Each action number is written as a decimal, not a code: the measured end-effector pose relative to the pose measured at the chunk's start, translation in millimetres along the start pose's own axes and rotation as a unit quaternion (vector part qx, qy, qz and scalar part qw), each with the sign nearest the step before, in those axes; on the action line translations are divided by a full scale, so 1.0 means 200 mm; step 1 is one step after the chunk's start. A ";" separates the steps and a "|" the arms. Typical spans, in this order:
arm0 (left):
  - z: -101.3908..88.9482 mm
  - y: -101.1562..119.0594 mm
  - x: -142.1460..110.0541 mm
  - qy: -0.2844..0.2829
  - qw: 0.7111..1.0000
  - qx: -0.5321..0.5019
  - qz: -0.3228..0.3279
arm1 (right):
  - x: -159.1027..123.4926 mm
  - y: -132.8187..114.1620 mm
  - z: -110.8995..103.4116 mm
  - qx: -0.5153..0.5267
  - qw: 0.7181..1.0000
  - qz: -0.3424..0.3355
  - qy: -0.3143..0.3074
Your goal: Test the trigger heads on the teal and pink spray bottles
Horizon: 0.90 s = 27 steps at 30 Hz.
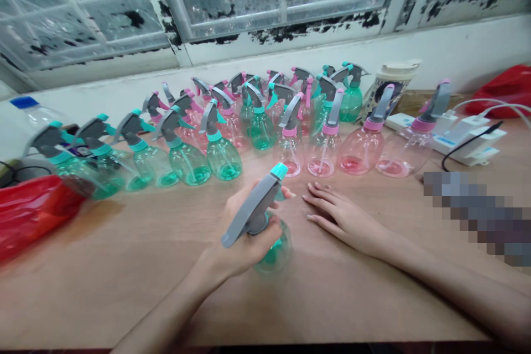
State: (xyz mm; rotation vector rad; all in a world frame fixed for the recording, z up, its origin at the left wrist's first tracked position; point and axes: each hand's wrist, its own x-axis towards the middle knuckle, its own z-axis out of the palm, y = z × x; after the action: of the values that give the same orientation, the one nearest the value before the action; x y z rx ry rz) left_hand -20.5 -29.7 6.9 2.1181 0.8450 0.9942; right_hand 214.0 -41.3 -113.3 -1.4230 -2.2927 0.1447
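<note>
Nearest is a green spray bottle (254, 204), between the other bottles (224, 159) and the front edge of the desk (166, 271), the left hand (241, 251) curling its fingers around the neck. Handling it seems the step; the next move calls for steadiness. Right hand (344, 215): fingers slightly spread.

Brown table (166, 304), smooth top, runs up to the wall. On it, left to center: angled row of green spray bottles (224, 163), turquoise collars. Center to right: four pink-collared spray bottles (362, 149), pink liquid low inside. Mixed pink/green cluster (260, 130) packed just behind. Back right: lidded printed cup (392, 88); near it, white power strip (464, 146) with cables. Left edge: red plastic bag (41, 210). Right hand (346, 215) palm down on bare surface. Far right: pixelated dark item (477, 210), unreadable.
</note>
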 end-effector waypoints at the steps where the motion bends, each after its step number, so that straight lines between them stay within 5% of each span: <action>1: 0.00 0.00 0.00 0.007 1.000 0.011 -0.006 | 0.00 0.00 0.00 -0.001 1.000 -0.001 0.000; 17: 0.05 -0.01 -0.04 0.108 0.991 0.016 -0.079 | -0.01 0.01 0.00 0.015 1.000 0.004 0.008; 27: 0.06 -0.02 -0.05 0.119 0.988 0.033 -0.093 | 0.00 0.01 0.00 0.012 1.000 0.001 0.007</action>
State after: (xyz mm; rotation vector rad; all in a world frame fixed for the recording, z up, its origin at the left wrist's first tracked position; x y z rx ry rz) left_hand -16.7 -37.8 -6.4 1.9563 1.1832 1.1468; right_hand 216.5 -40.7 -114.4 -1.4095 -2.2714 0.1618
